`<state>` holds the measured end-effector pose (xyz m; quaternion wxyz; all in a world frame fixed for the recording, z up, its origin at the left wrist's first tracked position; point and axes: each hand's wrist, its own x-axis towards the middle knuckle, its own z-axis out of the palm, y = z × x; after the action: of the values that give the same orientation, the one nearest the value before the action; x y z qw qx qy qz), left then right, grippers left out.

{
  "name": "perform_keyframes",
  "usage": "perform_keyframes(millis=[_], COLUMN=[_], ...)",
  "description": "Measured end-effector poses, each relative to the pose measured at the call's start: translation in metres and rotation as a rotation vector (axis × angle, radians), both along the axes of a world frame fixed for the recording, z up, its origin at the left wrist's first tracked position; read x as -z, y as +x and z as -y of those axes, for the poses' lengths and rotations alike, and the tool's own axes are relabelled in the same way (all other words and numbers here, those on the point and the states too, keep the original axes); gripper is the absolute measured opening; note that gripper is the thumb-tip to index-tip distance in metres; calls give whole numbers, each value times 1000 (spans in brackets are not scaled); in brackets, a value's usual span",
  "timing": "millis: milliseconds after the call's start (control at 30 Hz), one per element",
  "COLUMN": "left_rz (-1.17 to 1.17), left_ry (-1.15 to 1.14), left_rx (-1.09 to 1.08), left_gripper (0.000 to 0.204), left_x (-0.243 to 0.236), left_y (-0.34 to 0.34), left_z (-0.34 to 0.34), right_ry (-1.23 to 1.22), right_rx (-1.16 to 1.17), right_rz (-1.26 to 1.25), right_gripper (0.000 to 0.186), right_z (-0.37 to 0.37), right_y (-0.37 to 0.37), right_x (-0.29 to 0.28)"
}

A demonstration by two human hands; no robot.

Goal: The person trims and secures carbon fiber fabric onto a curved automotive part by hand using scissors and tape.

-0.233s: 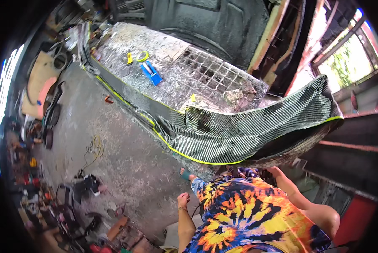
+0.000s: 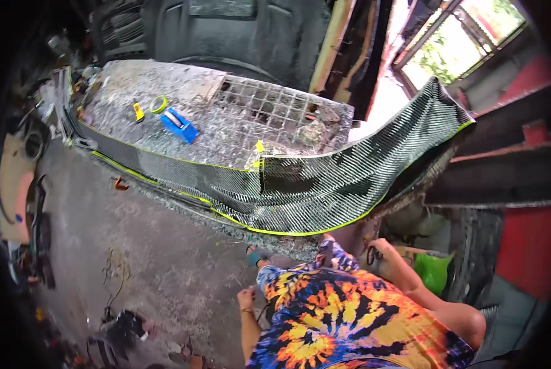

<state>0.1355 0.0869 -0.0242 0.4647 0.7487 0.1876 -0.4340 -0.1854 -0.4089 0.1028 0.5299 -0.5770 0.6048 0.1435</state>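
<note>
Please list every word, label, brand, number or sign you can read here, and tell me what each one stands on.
There is no text that I can read.
Yellow tool: dark marks, too small and blurred to read.
Blue object: no lettering can be made out.
Black looped item at the right hand: too small to tell.

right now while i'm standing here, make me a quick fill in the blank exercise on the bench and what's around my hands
1. A bright yellow-green strip lines the lower ____ of the woven sheet.
2. In the view, the blue dispenser lies to the ____ of the metal grid in the bench.
3. Your left hand shows against the grey ____.
4. The bag-like thing near your right hand is bright ____.

Missing words: edge; left; floor; green.
</note>
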Motion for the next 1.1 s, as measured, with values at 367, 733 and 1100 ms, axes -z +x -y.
perform_keyframes(millis=[367, 733, 1100], left_rz=[66, -78, -143], left_ry=[-18, -80, -100], left_rx=[80, 320, 286], left_gripper=[20, 18, 12], left_x=[3, 18, 33], left_y=[184, 174, 162], left_z=[-69, -12, -12], right_ry=[308, 278, 255], right_rx=[75, 440, 352], right_rz=[-383, -111, -353], right_gripper=[35, 32, 35], right_z=[-192, -201, -200], right_y=[-32, 33, 59], right_x=[-1, -40, -89])
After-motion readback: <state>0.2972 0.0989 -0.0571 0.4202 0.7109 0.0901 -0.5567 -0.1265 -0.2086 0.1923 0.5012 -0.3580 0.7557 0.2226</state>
